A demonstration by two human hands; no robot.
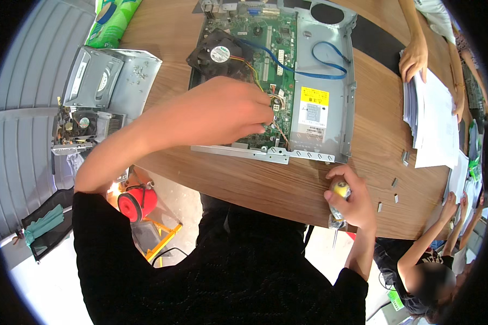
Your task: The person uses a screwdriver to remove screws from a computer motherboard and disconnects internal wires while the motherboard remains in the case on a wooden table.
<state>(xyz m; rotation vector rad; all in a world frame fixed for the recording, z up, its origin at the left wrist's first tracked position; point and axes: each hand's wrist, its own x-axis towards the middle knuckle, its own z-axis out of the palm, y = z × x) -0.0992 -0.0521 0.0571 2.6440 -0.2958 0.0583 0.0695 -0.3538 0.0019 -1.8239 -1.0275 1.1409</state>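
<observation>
My left hand [236, 111] reaches over the green motherboard [259, 54] with its fingers pinched together by a bundle of thin wires [278, 100] near the board's front edge. The fingertips and whatever they grip are mostly hidden. A black fan [217, 54] with coloured wires rests on the board, just beyond that hand. The board lies in an open metal computer case [336, 114], along with a looped blue cable [309, 70]. At the table's front edge, my right hand [355, 200] is closed around a screwdriver [340, 190] with a yellowish handle, its shaft pointing down toward me.
On the left stand a metal drive bracket [146, 59] holding loose screws and a power supply [81, 127]. A green package [114, 24] lies behind them. Small metal pieces [405, 157] and a paper stack [431, 119] under another person's hand [413, 57] are on the right.
</observation>
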